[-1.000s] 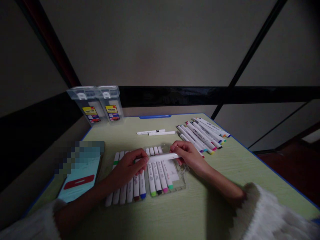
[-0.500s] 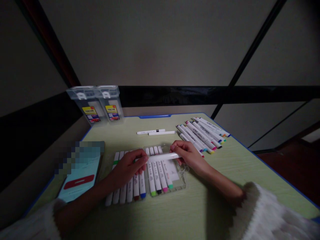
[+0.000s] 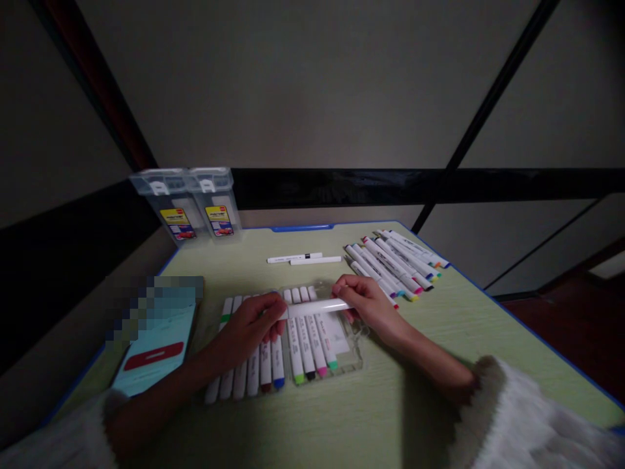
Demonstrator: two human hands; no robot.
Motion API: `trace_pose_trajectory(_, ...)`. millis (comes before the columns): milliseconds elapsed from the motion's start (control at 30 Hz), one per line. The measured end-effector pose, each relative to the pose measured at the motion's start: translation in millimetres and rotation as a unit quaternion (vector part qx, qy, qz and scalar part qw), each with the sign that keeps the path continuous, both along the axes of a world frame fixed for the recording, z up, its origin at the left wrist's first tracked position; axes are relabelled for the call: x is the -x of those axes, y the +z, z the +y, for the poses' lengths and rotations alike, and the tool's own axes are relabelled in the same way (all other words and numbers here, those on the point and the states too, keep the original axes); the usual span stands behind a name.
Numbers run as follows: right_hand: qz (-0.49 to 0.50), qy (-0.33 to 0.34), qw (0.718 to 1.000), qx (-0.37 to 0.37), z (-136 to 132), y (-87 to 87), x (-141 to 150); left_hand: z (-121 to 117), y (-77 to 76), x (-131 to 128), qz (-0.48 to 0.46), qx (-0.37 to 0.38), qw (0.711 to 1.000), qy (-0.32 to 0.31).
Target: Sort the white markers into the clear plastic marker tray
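Observation:
A white marker (image 3: 315,308) is held level between my two hands, above an open clear case. My left hand (image 3: 258,319) is closed on its left end, fingers and thumb pinching. My right hand (image 3: 366,301) is closed on the right end, so both tips are hidden. Beneath, the clear case (image 3: 359,358) holds a row of white markers with coloured ends; a green-ended marker (image 3: 326,344) is the rightmost. More markers lie in the left half, partly covered by my left hand. A white card (image 3: 342,335) shows in the case's right part.
Two upright clear marker boxes (image 3: 219,202) stand at the back left. A phone (image 3: 159,345) with a lit screen lies at the left. Two thin white pens (image 3: 305,260) rest behind the case. A pile of loose markers (image 3: 390,264) spreads near the table's right edge.
My left hand has shifted very slightly left, and more of the held marker shows at its left end. My right hand and the other things stay where they were.

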State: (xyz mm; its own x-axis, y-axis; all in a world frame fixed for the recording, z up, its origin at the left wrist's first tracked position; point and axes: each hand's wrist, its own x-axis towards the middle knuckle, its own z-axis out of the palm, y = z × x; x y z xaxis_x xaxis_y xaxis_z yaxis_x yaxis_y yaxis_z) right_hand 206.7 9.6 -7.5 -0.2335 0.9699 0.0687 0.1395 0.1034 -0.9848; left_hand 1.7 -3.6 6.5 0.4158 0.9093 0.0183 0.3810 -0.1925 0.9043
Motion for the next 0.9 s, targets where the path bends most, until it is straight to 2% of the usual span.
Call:
trace_pose_trajectory(267, 0.033, -0.029, 0.999, 0.006, -0.1, 1.0, 1.1, -2.3, 1.4, -1.3, -0.055, 0.034, 0.998, 0.012)
trace_pose_trajectory(600, 0.004, -0.005, 1.000, -0.014, 1.4, -3.7, -0.4, -0.4, -0.7, 0.6, -0.014, 0.011, 1.000, -0.017)
trace_pose_trajectory(900, -0.013, 0.017, 1.000, -0.010, 1.8, -0.7, -1.0, -1.1, -1.2, -0.5, -0.003, 0.008, 1.000, -0.013)
